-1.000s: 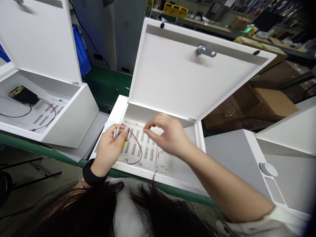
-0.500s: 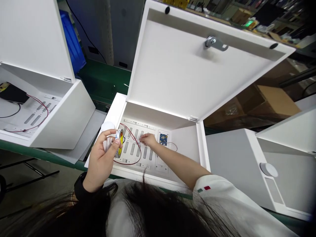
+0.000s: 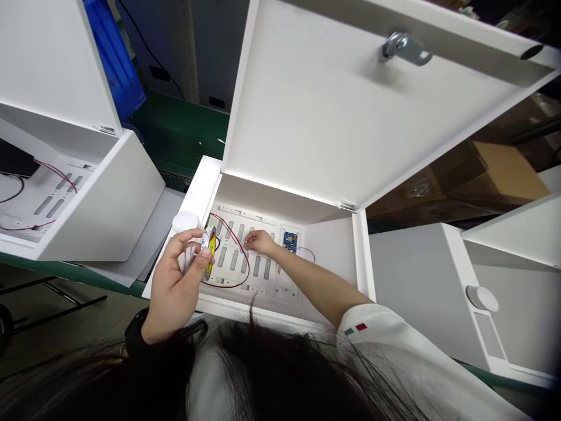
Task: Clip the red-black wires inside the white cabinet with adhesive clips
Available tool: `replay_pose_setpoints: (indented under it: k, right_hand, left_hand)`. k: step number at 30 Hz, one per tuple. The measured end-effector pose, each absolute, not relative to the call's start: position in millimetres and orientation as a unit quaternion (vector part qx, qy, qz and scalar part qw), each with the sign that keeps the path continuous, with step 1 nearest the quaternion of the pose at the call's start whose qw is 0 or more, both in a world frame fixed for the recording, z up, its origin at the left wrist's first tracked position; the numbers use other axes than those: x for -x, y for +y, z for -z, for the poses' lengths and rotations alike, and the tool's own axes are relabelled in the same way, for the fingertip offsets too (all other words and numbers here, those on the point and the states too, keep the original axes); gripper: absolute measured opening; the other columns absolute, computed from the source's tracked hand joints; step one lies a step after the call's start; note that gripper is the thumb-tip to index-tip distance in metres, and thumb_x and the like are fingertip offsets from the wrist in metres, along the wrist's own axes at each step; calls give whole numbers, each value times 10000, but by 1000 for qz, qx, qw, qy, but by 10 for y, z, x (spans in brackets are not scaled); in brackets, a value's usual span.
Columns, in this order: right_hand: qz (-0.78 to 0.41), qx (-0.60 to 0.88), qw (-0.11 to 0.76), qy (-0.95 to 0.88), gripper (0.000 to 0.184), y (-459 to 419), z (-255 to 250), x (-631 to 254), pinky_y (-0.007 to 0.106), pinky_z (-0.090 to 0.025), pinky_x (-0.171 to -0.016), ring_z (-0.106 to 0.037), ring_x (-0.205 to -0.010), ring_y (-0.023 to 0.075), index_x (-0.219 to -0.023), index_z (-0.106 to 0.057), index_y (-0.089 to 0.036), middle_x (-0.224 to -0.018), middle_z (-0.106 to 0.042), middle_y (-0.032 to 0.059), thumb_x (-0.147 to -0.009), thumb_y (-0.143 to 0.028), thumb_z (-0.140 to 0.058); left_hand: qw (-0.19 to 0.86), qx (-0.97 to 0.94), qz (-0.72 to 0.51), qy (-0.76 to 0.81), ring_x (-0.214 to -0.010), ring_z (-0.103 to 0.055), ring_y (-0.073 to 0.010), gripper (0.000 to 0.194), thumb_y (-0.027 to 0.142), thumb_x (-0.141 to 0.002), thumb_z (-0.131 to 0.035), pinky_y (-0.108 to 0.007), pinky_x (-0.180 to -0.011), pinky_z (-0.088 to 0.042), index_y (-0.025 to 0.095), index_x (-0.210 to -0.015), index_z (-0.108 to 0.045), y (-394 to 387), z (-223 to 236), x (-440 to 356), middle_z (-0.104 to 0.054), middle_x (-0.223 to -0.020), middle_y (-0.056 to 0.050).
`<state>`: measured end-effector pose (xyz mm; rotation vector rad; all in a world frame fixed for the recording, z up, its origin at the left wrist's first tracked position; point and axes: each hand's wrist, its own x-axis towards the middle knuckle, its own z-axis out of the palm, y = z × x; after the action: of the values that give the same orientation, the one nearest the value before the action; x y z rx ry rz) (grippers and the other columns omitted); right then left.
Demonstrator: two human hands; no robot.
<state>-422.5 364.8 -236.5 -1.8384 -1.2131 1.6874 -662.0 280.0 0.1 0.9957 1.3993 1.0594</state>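
An open white metal box (image 3: pixel 359 251) stands in front of me with its lid (image 3: pixel 333 105) raised. My left hand (image 3: pixel 177 280) hovers over the box's left edge, fingers closed on a small yellow and silver part (image 3: pixel 211 250) trailing red and black wires (image 3: pixel 239 248). My right hand (image 3: pixel 259 241) reaches deep into the box, fingertips pinched on the slotted white plate (image 3: pixel 239 263) at the wire. A small blue circuit board (image 3: pixel 290 241) sits just right of that hand.
A second open white box (image 3: pixel 109 193) with a black part and red wires stands at left on the green belt (image 3: pixel 179 137). A closed grey-white box (image 3: pixel 438 280) lies at right. A lock cam (image 3: pixel 405 49) sticks out of the lid. Cardboard boxes (image 3: pixel 499 169) sit behind.
My right hand went from above the box down onto the slotted plate, exposing the blue board. The left hand turned the yellow part upward. My view moved closer.
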Motion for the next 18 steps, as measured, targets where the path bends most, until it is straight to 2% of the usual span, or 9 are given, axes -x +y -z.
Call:
replay_pose_setpoints:
  k: [9,18]
  right_hand:
    - [-474,675,142,-547,164,3564,2439,4273,211,-405,-602,-573,-645,108,-774,-677,-150,-675,-645,-12,-629,-146,-755]
    - [-410,690,144,-578,129,3439,2432,4330,220,-402,-623,-600,-697,123,-840,-678,-172,-773,-689,9,-712,-179,-696]
  left_hand:
    - [529,-415,-456,584,-716,-570,-98,361,390,-858,-675,-166,-646,-465,238,-1166,-564,2787,21,6627,-608,-781,7]
    - [524,-412,-457,590,-708,-571,-86,347,396,-857,-680,-146,-631,-459,255,-1157,-579,2780,22,6627,-606,-775,11]
